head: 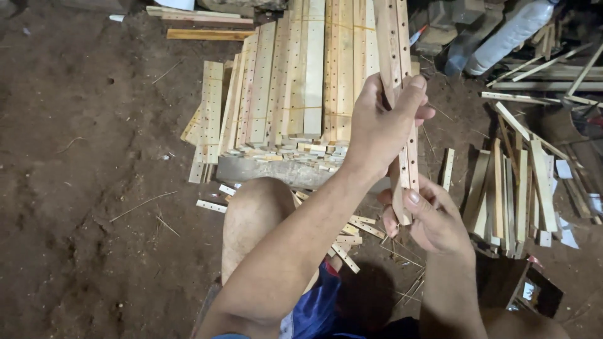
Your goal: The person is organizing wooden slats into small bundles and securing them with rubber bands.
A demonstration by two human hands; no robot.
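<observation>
Knee [257, 213] and blue shorts [320, 301] sat nearest the camera, with short drilled offcuts [352, 242] scattered on the dirt floor [94, 188] just beyond. Above them, the right hand [433, 220] was closed around the lower end of a long drilled wooden slat [402, 94], thumb pressed on its face, while the left hand [383, 125] was wrapped around the same slat higher up. The slat stood nearly upright, held off the ground between both hands; it may have been two strips held together, though the view did not settle that. Further out lay a large stack of drilled slats [295, 88], neatly piled on a plank [276, 171], which suggested much work already finished. Loose strips [515, 188] to the right looked unsorted.
</observation>
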